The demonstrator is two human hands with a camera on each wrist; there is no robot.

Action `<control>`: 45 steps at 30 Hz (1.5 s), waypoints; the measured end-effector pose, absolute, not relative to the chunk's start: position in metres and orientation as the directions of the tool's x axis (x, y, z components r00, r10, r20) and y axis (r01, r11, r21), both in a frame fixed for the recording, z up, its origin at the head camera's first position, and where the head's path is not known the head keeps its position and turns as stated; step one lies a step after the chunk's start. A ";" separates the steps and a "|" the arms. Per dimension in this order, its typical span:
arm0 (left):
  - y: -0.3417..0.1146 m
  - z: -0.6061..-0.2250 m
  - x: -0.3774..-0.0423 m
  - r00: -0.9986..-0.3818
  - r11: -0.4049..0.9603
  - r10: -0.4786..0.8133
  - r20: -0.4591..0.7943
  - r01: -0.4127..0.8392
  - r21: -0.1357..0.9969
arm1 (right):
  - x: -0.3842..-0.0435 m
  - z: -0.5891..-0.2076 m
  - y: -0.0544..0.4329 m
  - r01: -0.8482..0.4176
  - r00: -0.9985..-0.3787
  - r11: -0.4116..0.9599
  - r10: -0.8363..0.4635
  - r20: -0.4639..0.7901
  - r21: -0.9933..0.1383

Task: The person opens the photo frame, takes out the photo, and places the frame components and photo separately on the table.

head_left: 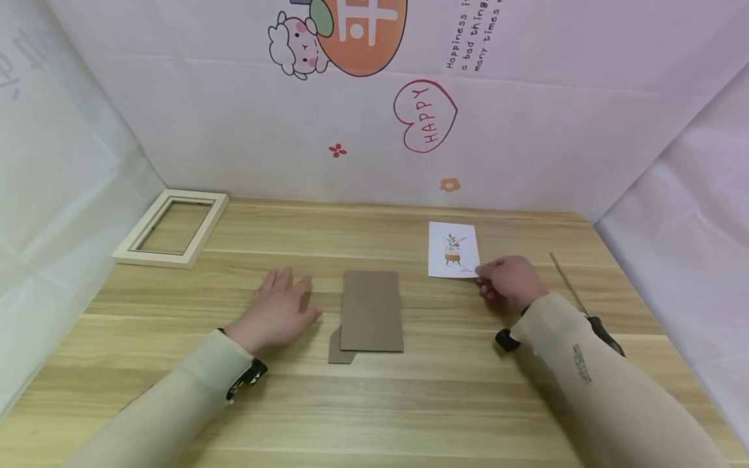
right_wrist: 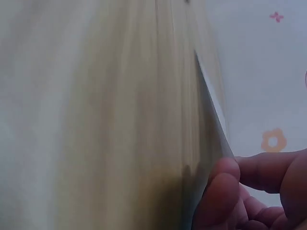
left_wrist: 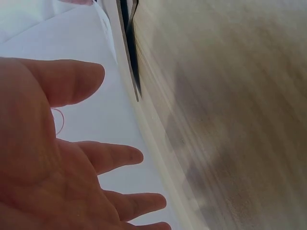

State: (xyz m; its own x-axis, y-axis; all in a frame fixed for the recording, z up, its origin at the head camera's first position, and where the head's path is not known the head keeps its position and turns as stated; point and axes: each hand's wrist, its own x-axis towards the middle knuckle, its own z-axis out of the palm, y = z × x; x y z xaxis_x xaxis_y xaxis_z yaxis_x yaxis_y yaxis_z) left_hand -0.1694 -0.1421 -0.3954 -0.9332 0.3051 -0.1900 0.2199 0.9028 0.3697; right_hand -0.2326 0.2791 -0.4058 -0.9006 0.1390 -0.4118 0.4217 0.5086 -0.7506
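Note:
My right hand (head_left: 512, 281) pinches the lower right corner of a white card (head_left: 435, 250) printed with a potted plant. In the right wrist view, thumb and finger grip the card (right_wrist: 214, 103) by its edge, and it tilts up from the wooden table. Over the table to the left, my left hand (head_left: 276, 317) has its fingers spread and holds nothing. The left wrist view shows its palm (left_wrist: 29, 163) bare. Between the hands lies a brown backing board (head_left: 371, 311), with a smaller brown piece (head_left: 338, 352) sticking out at its lower left.
A cream picture frame (head_left: 205, 232) lies at the table's back left corner. On the right, a screwdriver (head_left: 569, 281) with a black handle lies partly behind my right forearm. White printed cloth (head_left: 246, 130) walls in the back and both sides.

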 end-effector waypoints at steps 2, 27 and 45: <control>-0.143 -0.396 -0.170 -0.932 0.904 0.305 -0.195 0.219 0.367 | -0.238 -0.405 0.281 0.417 -0.903 0.538 0.152 -0.403 -0.732; -0.146 -0.397 -0.172 -0.924 0.902 0.302 -0.234 0.197 0.385 | -0.288 -0.408 0.291 0.298 -0.954 0.758 0.223 -0.199 -0.581; -0.144 -0.395 -0.171 -0.919 0.904 0.303 -0.253 0.193 0.381 | -0.295 -0.407 0.290 0.128 -0.983 0.946 0.082 -0.164 -0.297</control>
